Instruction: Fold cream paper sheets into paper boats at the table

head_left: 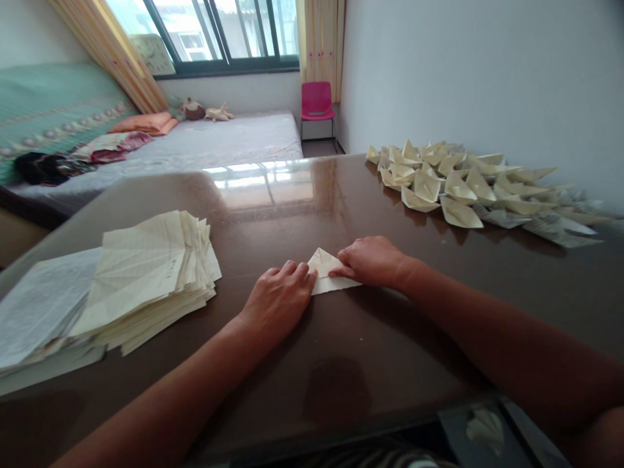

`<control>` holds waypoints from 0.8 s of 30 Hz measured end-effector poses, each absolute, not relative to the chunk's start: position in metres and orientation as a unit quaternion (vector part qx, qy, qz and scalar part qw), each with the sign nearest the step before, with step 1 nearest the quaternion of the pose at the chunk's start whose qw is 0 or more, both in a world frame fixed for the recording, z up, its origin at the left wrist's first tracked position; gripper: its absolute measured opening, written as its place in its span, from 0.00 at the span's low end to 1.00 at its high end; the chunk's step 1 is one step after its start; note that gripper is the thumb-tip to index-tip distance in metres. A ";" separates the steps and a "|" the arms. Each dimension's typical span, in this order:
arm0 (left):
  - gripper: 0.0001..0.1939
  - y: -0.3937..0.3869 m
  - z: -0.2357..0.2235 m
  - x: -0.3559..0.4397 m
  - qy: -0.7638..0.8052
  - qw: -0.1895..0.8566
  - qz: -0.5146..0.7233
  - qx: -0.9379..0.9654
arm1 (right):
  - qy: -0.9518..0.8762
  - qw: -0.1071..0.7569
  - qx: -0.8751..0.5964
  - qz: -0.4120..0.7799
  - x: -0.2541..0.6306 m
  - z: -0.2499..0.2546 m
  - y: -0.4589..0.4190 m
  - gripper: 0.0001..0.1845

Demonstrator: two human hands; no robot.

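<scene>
A folded sheet of cream paper (324,263) lies on the brown table in front of me, with a triangular peak on the far side and a flat strip along the near edge. My left hand (283,292) has its fingers curled together on the paper's left side, the thumb pressing near the strip. On the right side, my right hand (368,260) is closed with thumb and forefinger pinching the paper at the triangle's slope. Both hands partly cover the paper's corners.
A stack of loose paper sheets (141,266) lies at the left. Many folded paper boats (458,188) crowd the table's far right by the wall. Beyond the glossy table (273,221) stand a bed (234,136) and a pink chair (316,101).
</scene>
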State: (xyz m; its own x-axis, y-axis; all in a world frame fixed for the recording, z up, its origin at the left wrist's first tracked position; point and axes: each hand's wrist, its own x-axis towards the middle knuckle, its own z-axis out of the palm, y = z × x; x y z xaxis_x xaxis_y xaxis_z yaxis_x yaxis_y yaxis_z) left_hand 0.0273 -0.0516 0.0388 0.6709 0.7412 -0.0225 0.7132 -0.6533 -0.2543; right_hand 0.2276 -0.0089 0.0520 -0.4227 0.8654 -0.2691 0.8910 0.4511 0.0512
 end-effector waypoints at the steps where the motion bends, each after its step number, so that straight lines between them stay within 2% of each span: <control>1: 0.15 -0.051 0.040 0.026 -0.401 0.113 0.066 -0.907 | 0.841 0.132 0.521 -0.057 0.229 0.053 -0.008 0.30; 5: 0.14 -0.048 0.039 0.020 -0.402 0.107 0.061 -0.907 | 0.842 0.135 0.515 -0.086 0.239 0.056 -0.003 0.23; 8: 0.13 -0.046 0.037 0.018 -0.402 0.099 0.047 -0.909 | 0.844 0.090 0.521 -0.092 0.242 0.055 -0.001 0.19; 11: 0.12 -0.044 0.035 0.017 -0.399 0.094 0.039 -0.911 | 0.845 0.050 0.525 -0.092 0.240 0.051 -0.001 0.19; 24: 0.09 -0.042 0.031 0.018 -0.402 0.117 0.018 -0.908 | 0.833 0.004 0.524 -0.179 0.241 0.037 0.009 0.17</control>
